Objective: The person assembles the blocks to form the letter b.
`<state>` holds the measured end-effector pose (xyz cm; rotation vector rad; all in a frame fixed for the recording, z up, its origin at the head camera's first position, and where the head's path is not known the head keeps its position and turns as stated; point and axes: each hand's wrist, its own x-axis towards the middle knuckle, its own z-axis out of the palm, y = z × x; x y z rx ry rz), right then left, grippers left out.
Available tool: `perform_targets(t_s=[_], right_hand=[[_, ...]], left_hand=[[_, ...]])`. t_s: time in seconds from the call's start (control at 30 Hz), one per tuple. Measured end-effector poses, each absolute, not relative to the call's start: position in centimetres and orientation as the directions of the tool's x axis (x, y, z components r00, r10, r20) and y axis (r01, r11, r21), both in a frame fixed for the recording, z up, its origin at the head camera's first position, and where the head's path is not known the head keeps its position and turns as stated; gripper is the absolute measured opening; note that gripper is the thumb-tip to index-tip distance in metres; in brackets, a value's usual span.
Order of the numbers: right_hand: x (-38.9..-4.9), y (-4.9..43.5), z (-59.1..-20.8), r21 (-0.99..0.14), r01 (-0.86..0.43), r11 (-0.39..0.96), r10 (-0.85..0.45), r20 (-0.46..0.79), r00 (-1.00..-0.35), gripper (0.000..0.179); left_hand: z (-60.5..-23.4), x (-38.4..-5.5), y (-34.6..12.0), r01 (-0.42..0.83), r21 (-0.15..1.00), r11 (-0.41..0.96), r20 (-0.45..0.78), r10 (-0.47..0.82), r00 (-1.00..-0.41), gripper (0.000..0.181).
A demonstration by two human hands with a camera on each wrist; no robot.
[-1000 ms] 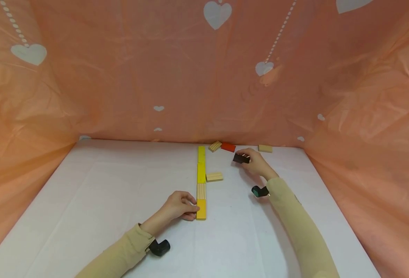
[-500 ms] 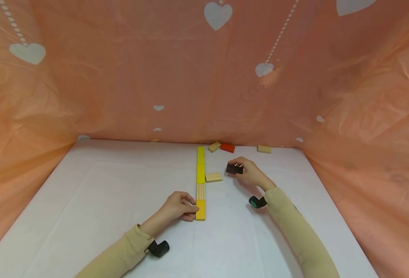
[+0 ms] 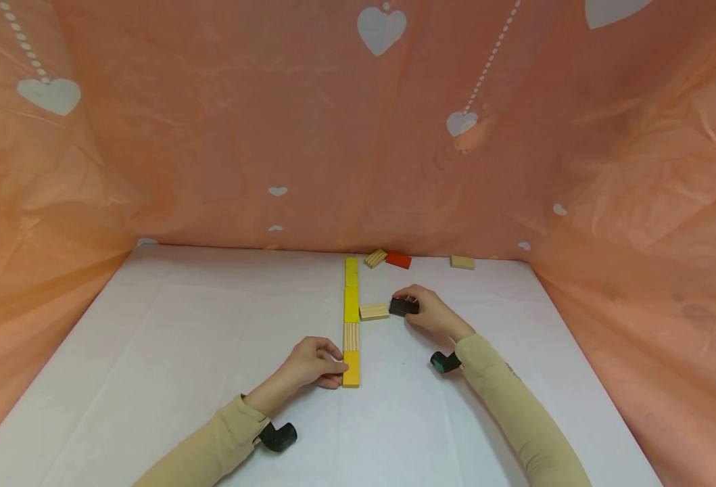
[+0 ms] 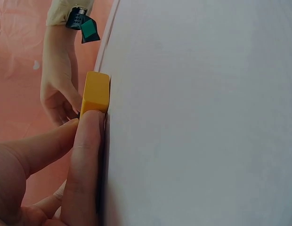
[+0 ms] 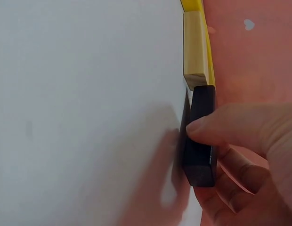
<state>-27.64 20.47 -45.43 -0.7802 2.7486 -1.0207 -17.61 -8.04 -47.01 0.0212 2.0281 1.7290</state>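
In the head view a straight row of blocks runs toward the person: two yellow blocks [image 3: 351, 304] at the far end, a striped wooden block [image 3: 351, 336], then an orange-yellow block [image 3: 351, 373] nearest. My left hand [image 3: 310, 362] touches the left side of the orange-yellow block with its fingertips. A pale wooden block [image 3: 374, 312] lies crosswise, its left end at the row. My right hand [image 3: 433, 312] grips a black block [image 3: 401, 307] between thumb and fingers. In the right wrist view the black block [image 5: 201, 153] is almost end to end with the pale wooden block [image 5: 195, 44].
At the back edge of the white table [image 3: 211, 304] lie another striped block [image 3: 376, 258], a red block [image 3: 399, 260] and a plain wooden block [image 3: 462, 262]. Orange sheeting with white hearts [image 3: 382, 30] rises behind and along both sides.
My right hand has brought the black block left and toward the person, from near the red block to the right end of the pale wooden block. My left hand has stayed in place.
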Motion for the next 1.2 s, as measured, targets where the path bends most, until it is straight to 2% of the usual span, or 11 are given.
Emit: perform_targets(t_s=[1.2], right_hand=[[-26.91, 20.18, -45.71, -0.633, -0.426, 0.647, -0.504, 0.065, -0.861, 0.045]], left_hand=[[-46.82, -17.39, -8.1, -0.279, 0.941, 0.194, -0.328, 0.306, -0.894, 0.023]])
